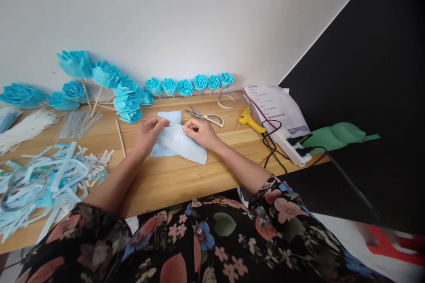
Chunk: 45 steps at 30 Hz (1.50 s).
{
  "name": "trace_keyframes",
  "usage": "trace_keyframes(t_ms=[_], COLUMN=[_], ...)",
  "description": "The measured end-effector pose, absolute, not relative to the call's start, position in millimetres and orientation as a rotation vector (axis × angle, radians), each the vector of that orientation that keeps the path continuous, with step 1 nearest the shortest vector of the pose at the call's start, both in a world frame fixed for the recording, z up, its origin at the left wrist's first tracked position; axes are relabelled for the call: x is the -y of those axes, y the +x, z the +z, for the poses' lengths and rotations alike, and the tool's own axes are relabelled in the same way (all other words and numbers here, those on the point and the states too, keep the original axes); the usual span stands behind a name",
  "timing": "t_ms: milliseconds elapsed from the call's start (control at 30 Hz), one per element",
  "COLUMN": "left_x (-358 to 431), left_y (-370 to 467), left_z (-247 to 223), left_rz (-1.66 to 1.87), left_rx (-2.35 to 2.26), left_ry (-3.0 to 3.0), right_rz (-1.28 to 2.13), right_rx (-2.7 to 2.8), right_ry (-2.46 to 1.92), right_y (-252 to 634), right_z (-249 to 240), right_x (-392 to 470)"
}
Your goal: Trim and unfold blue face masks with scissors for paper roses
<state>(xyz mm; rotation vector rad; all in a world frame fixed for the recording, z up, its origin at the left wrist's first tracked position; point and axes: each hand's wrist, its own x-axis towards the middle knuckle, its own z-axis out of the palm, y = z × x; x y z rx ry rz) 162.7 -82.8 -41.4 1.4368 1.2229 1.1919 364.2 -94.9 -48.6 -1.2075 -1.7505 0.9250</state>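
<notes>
A pale blue sheet (pixel 186 143) is held between my two hands above the middle of the wooden table. My left hand (pixel 150 135) pinches its upper left part, and my right hand (pixel 202 133) pinches its upper edge a little to the right. Beneath it lies another light blue piece (pixel 172 117), partly covered by the held sheet. Just behind my right hand rest scissors with white handles (pixel 214 119), their blades partly apart. A thin wooden stick (pixel 121 138) lies left of my left hand.
Blue flowers on sticks (pixel 199 82) line the wall. Blue and white strips (pixel 63 172) are heaped at left. At right are a yellow glue gun (pixel 249 120), a power strip (pixel 292 147) with black cables, and printed papers (pixel 275 104). A tape ring (pixel 226 101) lies behind the scissors.
</notes>
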Motion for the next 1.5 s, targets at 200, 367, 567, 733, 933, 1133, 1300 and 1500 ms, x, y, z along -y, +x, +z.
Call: trace_keyframes(t_ms=[200, 367, 567, 733, 933, 1133, 1300, 1500], left_x=[79, 83, 87, 87, 91, 86, 80, 80], left_y=[163, 167, 171, 174, 174, 166, 157, 157], left_z=[-44, -42, -43, -44, -38, -39, -36, -37], left_rz=[1.111, 1.034, 0.936, 0.924, 0.962, 0.958, 1.013, 1.039], left_rx=[-1.186, -1.181, -1.198, -1.17, -1.124, -1.102, -1.095, -1.163], left_ry=[1.462, 1.478, 1.494, 1.536, 1.78, 2.037, 2.075, 1.881], right_rz=[0.956, 0.945, 0.953, 0.903, 0.849, 0.851, 0.841, 0.853], right_rx=[1.733, 1.731, 1.778, 1.782, 1.802, 1.852, 1.882, 1.869], right_ry=[-1.203, -1.17, -1.166, -1.169, -1.159, -1.167, -1.182, -1.167], right_y=[364, 364, 363, 361, 362, 364, 365, 365], right_z=[-48, -48, -46, -44, -44, -48, -48, -46], right_x=[95, 94, 98, 100, 100, 98, 97, 97])
